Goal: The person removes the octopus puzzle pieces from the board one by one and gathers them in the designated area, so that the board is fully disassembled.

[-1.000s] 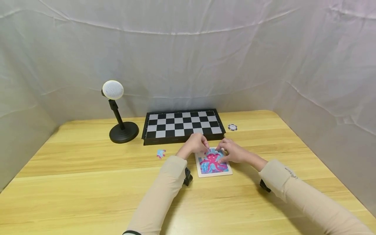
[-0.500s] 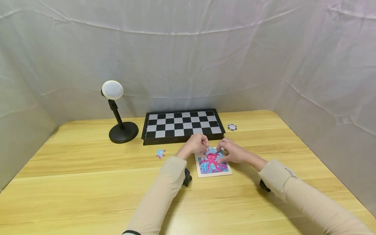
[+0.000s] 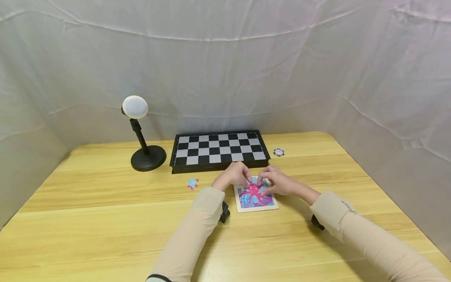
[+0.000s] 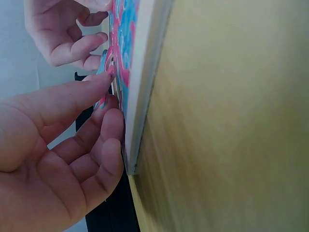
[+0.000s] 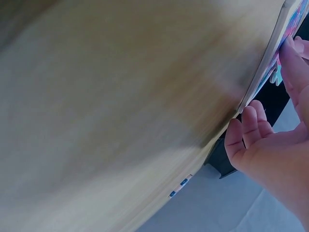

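A square octopus jigsaw puzzle (image 3: 256,200) in a pale tray lies in front of the chessboard. My left hand (image 3: 237,174) is over its upper left part. In the left wrist view, my left thumb and finger pinch a blue and pink puzzle piece (image 4: 103,67), tilted up from the puzzle's face. My right hand (image 3: 279,182) holds the puzzle at its upper right, the thumb on the picture and bent fingers at the edge. In the right wrist view, a teal part of a piece (image 5: 276,76) shows beyond the right thumb. Another loose puzzle piece (image 3: 192,184) lies to the left on the table.
Close behind both hands lies a black-framed chessboard (image 3: 219,149). A poker chip (image 3: 278,152) is at its right. A round white-topped microphone-like object on a black stand (image 3: 148,158) stands at the back left. Pale cloth (image 3: 225,78) surrounds the wooden table (image 3: 116,235).
My left fingertips have moved slightly right and down over the puzzle. The right index finger has shifted a little left, nearer to them. The tray and the loose piece stay put.
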Motion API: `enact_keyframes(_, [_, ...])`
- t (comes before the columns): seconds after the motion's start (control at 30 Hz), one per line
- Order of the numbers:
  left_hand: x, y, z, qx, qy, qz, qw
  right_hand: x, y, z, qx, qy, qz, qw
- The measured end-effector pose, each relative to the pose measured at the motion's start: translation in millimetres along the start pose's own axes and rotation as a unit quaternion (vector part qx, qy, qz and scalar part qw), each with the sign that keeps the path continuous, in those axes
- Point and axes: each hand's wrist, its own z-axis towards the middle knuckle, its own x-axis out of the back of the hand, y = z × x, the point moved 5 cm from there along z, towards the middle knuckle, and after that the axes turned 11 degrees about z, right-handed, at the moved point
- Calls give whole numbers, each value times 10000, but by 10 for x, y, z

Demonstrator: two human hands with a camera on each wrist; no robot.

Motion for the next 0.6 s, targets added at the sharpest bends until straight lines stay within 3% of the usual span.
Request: enact_keyframes(0.6, [77,-72,-33,-130,204,-716,9971,2,-12,4,145,18,-16,9999])
